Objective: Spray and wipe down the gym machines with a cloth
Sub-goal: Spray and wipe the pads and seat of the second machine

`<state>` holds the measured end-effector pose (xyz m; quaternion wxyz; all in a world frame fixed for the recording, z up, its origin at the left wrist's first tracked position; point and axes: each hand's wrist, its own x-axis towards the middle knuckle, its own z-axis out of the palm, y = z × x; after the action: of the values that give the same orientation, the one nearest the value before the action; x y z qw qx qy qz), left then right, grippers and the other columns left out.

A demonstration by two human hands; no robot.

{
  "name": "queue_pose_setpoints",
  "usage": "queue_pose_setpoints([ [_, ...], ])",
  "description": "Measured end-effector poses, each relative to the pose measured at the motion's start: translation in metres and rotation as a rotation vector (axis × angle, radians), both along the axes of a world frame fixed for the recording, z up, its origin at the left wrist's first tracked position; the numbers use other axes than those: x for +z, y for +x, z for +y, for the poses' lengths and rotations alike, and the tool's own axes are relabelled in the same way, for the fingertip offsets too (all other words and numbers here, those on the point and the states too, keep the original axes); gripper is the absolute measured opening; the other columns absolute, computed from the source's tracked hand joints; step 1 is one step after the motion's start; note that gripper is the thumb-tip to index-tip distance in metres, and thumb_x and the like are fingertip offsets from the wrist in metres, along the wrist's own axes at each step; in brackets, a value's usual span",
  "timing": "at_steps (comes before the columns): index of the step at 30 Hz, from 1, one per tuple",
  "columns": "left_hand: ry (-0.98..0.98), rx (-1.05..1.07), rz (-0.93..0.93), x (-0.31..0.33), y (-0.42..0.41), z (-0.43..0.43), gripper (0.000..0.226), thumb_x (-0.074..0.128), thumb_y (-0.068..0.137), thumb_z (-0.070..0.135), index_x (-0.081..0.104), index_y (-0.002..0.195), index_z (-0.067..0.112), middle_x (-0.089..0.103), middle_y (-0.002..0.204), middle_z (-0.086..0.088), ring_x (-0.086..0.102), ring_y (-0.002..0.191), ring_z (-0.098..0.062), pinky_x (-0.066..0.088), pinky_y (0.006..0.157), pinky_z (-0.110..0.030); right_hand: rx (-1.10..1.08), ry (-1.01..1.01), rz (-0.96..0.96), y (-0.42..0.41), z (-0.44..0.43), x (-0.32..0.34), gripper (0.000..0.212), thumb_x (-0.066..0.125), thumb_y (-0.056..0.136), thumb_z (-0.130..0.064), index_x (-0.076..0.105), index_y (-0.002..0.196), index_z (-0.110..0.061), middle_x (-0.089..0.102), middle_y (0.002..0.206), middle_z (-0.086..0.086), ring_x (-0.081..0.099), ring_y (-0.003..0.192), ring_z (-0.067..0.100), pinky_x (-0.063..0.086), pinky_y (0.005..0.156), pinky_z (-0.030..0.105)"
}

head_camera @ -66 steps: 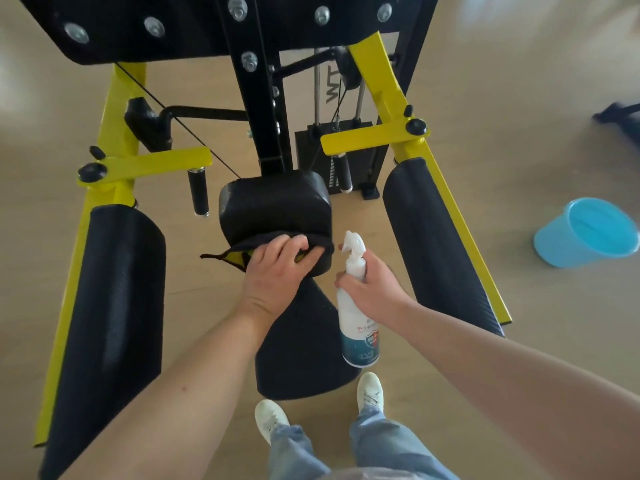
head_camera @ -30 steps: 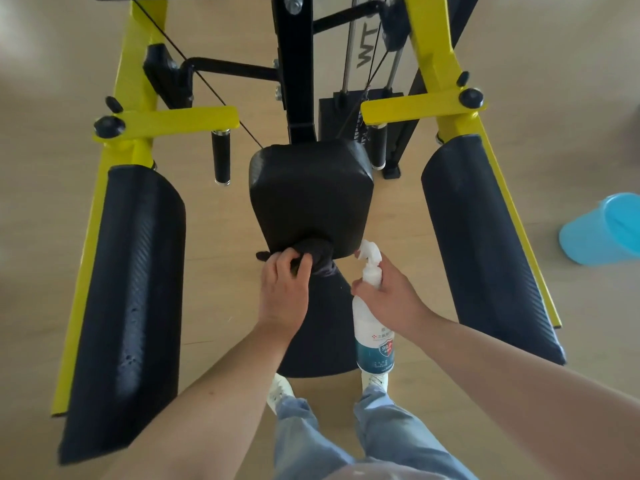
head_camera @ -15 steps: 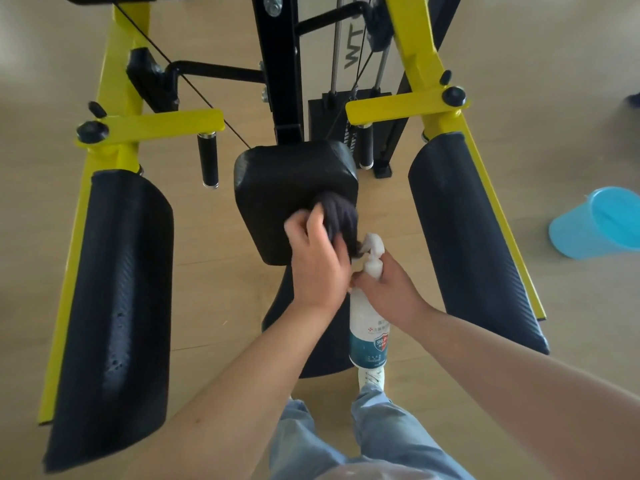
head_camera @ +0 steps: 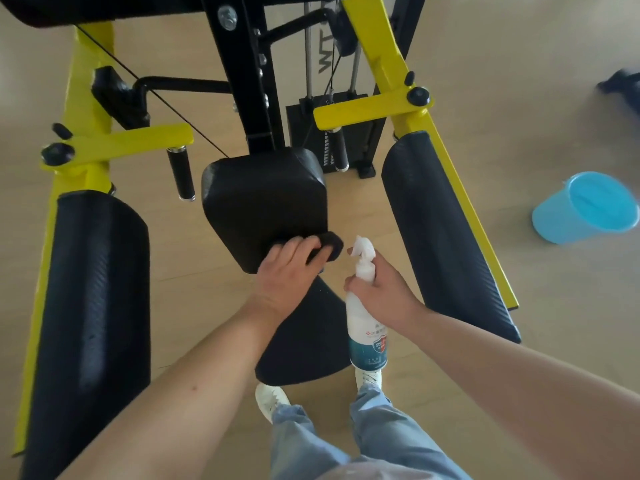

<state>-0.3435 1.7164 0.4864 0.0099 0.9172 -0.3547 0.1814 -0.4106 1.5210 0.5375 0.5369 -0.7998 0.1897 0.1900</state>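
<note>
A yellow and black gym machine fills the view, with a square black centre pad (head_camera: 263,199) on its black post. My left hand (head_camera: 289,271) presses a dark cloth (head_camera: 329,245) against the pad's near right corner, fingers curled over the bunched fabric. My right hand (head_camera: 381,292) grips the neck of a white spray bottle (head_camera: 367,327) with a blue label, held upright just right of the pad, its nozzle pointing left. A lower black seat pad (head_camera: 311,341) lies beneath my hands.
Long black arm pads stand on the left (head_camera: 93,306) and right (head_camera: 446,230) on yellow frame arms (head_camera: 367,110). A blue bucket (head_camera: 585,207) lies tilted on the wooden floor at right. My white shoes and jeans show at the bottom.
My left hand slid the cloth from the pad's upper right face down to its near right corner. The bottle stayed close beside it in my right hand.
</note>
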Motion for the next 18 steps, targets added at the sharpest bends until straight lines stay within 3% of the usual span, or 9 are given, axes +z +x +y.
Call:
queue_pose_setpoints([
  [2,0.133,-0.012,0.124,-0.006,-0.001,0.003,0.065,0.079,0.071,0.011,0.065,0.133,0.024,0.050,0.125,-0.004,0.049,0.114,-0.026,0.050,0.092,-0.042,0.010,0.002,0.005,-0.003,-0.001,-0.002,0.042,0.062,0.098,-0.028,0.048,0.136,-0.037,0.065,0.097,-0.004,0.067,0.094,0.016,0.055,0.081,0.035],
  [4,0.223,-0.009,0.228,-0.008,-0.004,0.000,0.068,0.089,0.060,0.009,0.070,0.124,0.024,0.059,0.116,-0.003,0.057,0.107,-0.026,0.051,0.089,-0.041,0.030,-0.009,0.011,-0.004,-0.001,-0.002,0.040,0.061,0.099,-0.028,0.048,0.135,-0.039,0.066,0.097,-0.005,0.067,0.092,0.015,0.055,0.078,0.032],
  [7,0.226,0.006,0.298,-0.007,-0.012,-0.005,0.056,0.089,0.062,0.005,0.074,0.113,0.021,0.062,0.103,-0.002,0.059,0.096,-0.025,0.052,0.082,-0.038,0.060,-0.031,0.026,-0.005,0.003,-0.001,0.038,0.060,0.099,-0.030,0.046,0.134,-0.037,0.066,0.098,-0.002,0.068,0.092,0.017,0.058,0.080,0.035],
  [9,0.173,0.059,0.362,-0.005,-0.016,-0.006,0.060,0.082,0.073,0.001,0.067,0.129,0.019,0.059,0.114,-0.004,0.056,0.105,-0.026,0.051,0.089,-0.039,0.068,-0.027,0.025,-0.005,0.006,0.000,0.039,0.060,0.100,-0.029,0.046,0.135,-0.035,0.065,0.098,-0.001,0.067,0.093,0.018,0.056,0.080,0.034],
  [11,0.019,0.088,0.305,0.006,-0.014,-0.006,0.062,0.075,0.079,-0.002,0.061,0.137,0.013,0.056,0.118,-0.009,0.055,0.104,-0.030,0.053,0.085,-0.040,0.068,-0.002,0.017,-0.006,0.008,0.002,0.039,0.060,0.101,-0.027,0.046,0.136,-0.034,0.065,0.097,-0.002,0.067,0.093,0.017,0.055,0.079,0.032],
  [14,-0.231,0.105,0.075,0.041,-0.007,-0.007,0.043,0.048,0.094,-0.002,0.061,0.134,0.003,0.058,0.114,-0.018,0.054,0.092,-0.033,0.052,0.075,-0.039,0.071,0.009,0.008,-0.005,0.011,0.005,0.039,0.060,0.100,-0.026,0.047,0.136,-0.035,0.066,0.098,-0.003,0.067,0.094,0.016,0.054,0.077,0.031],
  [18,-0.365,0.250,-0.187,0.082,0.011,-0.008,0.038,0.048,0.100,-0.004,0.059,0.136,0.000,0.060,0.121,-0.023,0.055,0.096,-0.032,0.049,0.084,-0.035,0.095,-0.009,-0.014,-0.002,0.015,0.011,0.039,0.059,0.102,-0.029,0.045,0.137,-0.037,0.066,0.100,-0.007,0.066,0.094,0.014,0.050,0.073,0.027],
])
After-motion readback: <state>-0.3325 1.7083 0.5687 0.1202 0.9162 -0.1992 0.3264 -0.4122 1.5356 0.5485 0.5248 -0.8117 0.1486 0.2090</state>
